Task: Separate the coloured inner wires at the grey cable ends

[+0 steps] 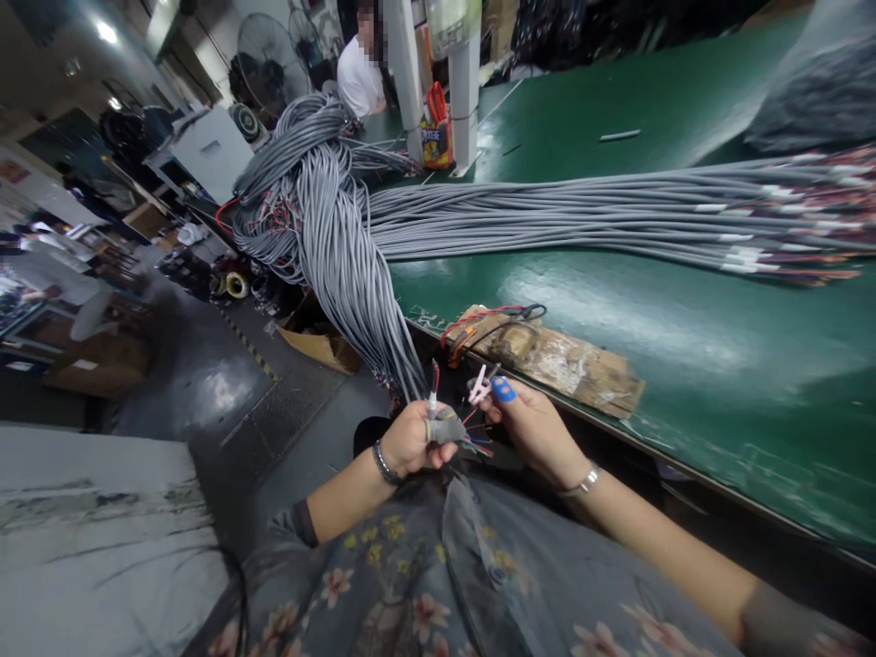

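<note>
My left hand [417,436] is closed around the stripped end of a cable, its thumb wrapped in something grey. Thin coloured wires [480,447] fan out from that grip towards the right. Above the same fist, a white cable sleeve [432,403] stands up with a short red wire at its tip. My right hand [530,415] has a blue cover on one fingertip and pinches a small pale pink clip [480,387] just above the coloured wires. Its exact contact with the wires is too small to make out.
A large bundle of grey cables [342,219] hangs over the edge of the green table [684,338]. More cables stretch right along it. A worn wooden block [568,365] with red and black leads lies near the edge. Behind the post sits a person in white [360,78].
</note>
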Demonstrator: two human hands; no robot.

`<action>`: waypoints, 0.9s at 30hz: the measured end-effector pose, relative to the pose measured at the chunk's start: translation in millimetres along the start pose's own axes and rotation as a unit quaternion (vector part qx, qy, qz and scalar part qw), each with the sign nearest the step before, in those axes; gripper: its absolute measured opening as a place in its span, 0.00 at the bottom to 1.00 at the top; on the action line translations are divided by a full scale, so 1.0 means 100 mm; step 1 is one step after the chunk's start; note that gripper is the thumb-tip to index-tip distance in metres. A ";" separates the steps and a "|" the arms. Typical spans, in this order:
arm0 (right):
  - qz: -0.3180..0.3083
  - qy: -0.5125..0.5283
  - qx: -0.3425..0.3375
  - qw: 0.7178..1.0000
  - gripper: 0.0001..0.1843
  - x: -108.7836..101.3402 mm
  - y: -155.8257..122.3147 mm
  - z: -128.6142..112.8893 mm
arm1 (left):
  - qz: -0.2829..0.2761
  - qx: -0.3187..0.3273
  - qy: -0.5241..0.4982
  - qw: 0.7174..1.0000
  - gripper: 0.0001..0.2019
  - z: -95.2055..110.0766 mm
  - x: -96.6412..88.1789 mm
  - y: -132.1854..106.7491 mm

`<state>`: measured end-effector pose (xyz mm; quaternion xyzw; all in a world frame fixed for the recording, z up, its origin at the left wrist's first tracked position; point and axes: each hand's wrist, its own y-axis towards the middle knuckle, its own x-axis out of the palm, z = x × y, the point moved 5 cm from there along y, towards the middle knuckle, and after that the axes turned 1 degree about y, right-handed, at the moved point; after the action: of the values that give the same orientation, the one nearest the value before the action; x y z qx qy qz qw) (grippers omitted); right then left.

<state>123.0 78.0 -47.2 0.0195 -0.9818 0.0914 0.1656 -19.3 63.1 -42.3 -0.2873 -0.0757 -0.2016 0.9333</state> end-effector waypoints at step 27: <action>-0.067 0.244 0.114 0.961 0.22 0.09 0.04 0.16 | 0.021 0.022 0.017 0.999 0.19 -0.04 0.10 -0.09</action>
<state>108.9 78.5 -59.5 0.0812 -0.8912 0.1933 0.4022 -13.8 51.3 -38.3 -0.2645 -0.0583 -0.1846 0.9448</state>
